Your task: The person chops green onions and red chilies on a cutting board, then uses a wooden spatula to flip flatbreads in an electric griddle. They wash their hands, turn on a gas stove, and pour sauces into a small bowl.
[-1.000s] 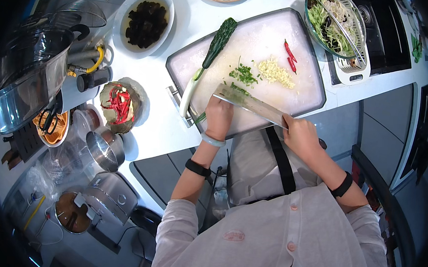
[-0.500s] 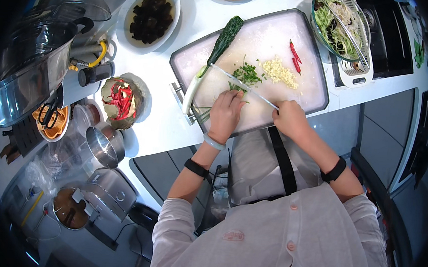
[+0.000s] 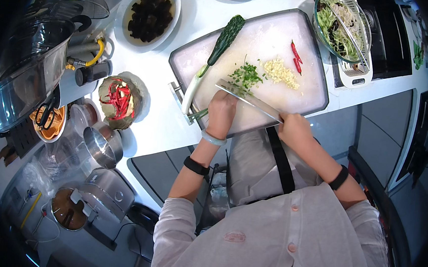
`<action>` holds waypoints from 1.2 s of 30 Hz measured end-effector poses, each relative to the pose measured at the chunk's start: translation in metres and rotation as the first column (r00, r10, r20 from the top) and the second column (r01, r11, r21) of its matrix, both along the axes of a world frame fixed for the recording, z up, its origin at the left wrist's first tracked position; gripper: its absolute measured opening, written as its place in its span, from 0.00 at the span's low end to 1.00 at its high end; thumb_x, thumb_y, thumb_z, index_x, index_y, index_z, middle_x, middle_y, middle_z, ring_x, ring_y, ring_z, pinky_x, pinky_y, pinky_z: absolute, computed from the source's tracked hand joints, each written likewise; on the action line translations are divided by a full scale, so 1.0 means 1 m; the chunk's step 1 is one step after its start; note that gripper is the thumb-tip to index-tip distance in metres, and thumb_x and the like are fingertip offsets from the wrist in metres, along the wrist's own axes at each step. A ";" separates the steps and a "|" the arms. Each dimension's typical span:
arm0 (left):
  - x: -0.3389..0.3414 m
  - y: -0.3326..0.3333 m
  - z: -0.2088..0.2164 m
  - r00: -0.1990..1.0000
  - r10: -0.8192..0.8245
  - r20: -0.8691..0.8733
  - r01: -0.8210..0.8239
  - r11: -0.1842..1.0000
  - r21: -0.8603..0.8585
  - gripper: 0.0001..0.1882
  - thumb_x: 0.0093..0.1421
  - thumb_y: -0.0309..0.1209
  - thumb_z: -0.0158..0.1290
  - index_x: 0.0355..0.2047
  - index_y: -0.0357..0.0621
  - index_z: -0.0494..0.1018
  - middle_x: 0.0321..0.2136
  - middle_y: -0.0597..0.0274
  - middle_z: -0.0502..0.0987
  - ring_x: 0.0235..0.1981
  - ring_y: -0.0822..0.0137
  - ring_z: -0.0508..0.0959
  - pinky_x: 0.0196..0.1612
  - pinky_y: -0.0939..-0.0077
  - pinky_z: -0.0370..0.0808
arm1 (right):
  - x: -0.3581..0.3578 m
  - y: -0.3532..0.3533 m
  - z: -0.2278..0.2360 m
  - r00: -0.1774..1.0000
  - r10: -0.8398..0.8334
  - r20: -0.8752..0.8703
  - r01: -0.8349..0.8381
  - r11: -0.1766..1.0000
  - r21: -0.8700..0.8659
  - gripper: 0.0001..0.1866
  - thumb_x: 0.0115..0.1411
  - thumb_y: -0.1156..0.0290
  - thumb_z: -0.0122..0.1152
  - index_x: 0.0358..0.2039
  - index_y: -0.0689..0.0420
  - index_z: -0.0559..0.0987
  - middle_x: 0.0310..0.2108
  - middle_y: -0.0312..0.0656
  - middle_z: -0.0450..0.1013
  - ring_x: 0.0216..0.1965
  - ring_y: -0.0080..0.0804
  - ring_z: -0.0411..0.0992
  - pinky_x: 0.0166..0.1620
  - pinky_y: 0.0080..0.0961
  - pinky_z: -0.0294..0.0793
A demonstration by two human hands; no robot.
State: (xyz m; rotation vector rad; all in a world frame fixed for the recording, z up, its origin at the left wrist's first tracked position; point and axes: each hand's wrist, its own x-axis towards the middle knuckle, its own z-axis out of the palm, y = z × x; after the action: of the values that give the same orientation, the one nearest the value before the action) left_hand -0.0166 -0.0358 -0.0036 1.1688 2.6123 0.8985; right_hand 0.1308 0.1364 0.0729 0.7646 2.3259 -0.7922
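Observation:
My right hand (image 3: 293, 130) is closed round the handle of a kitchen knife (image 3: 258, 104), whose broad blade slants left across the cutting board (image 3: 270, 107). My left hand (image 3: 222, 111) is curled, its fingertips tucked close to the blade's far end. Green scallion stalks (image 3: 199, 115) stick out on its left side; its grip on them is partly hidden. Just beyond the blade lie chopped greens (image 3: 247, 75), with minced garlic (image 3: 281, 72) to their right. Two red chillies (image 3: 296, 57) rest farther right. A bumpy dark green cucumber (image 3: 226, 40) and a white scallion stalk (image 3: 193, 90) lie along the left.
Left of the board stand a bowl of dark soaked pieces (image 3: 150, 17) and a bowl of cut red chillies (image 3: 119, 99). At the far right, a glass bowl of shredded vegetables (image 3: 333, 30) sits beside the stove (image 3: 392, 37). Steel pots (image 3: 103, 145) crowd the left side.
The knife has come nearer to me and tilted, showing more of its blade face. My left hand has drawn back slightly, its fingers curling in. My right hand has shifted slightly right and nearer.

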 end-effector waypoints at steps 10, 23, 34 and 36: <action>0.005 -0.005 -0.001 0.998 0.058 0.012 -0.058 0.998 -0.031 0.04 0.47 0.21 0.58 0.26 0.38 0.79 0.30 0.53 0.79 0.32 0.53 0.79 0.33 0.61 0.77 | -0.002 0.004 0.008 0.996 0.055 -0.068 -0.056 0.998 -0.017 0.08 0.53 0.72 0.58 0.32 0.60 0.80 0.25 0.56 0.77 0.30 0.57 0.77 0.38 0.47 0.78; 0.007 -0.001 0.005 0.999 0.042 0.000 -0.042 0.996 0.074 0.04 0.47 0.22 0.61 0.25 0.40 0.78 0.29 0.58 0.77 0.33 0.57 0.77 0.34 0.66 0.76 | -0.027 0.001 -0.016 0.997 -0.075 -0.030 0.071 0.991 -0.112 0.12 0.53 0.74 0.54 0.35 0.61 0.83 0.29 0.58 0.77 0.34 0.58 0.77 0.42 0.47 0.77; 0.017 0.002 0.002 0.968 0.241 0.067 -0.245 0.968 0.057 0.08 0.47 0.27 0.65 0.30 0.43 0.81 0.36 0.61 0.76 0.35 0.58 0.76 0.39 0.67 0.75 | 0.010 0.009 0.004 0.964 -0.172 -0.205 0.147 0.980 -0.133 0.15 0.53 0.74 0.56 0.42 0.62 0.82 0.24 0.60 0.75 0.27 0.56 0.76 0.36 0.44 0.77; 0.018 -0.001 -0.002 0.970 0.230 0.075 -0.234 0.971 0.051 0.09 0.47 0.25 0.64 0.30 0.42 0.80 0.34 0.60 0.77 0.34 0.58 0.77 0.37 0.68 0.75 | 0.017 0.009 0.009 0.975 -0.131 -0.182 0.115 0.989 -0.095 0.14 0.53 0.74 0.57 0.40 0.61 0.82 0.24 0.58 0.75 0.26 0.56 0.76 0.35 0.45 0.77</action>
State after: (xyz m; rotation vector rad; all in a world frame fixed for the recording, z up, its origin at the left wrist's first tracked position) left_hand 0.0014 -0.0367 -0.0055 0.8381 2.7226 1.0450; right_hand 0.1475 0.1451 0.0816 0.8358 2.4096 -1.0516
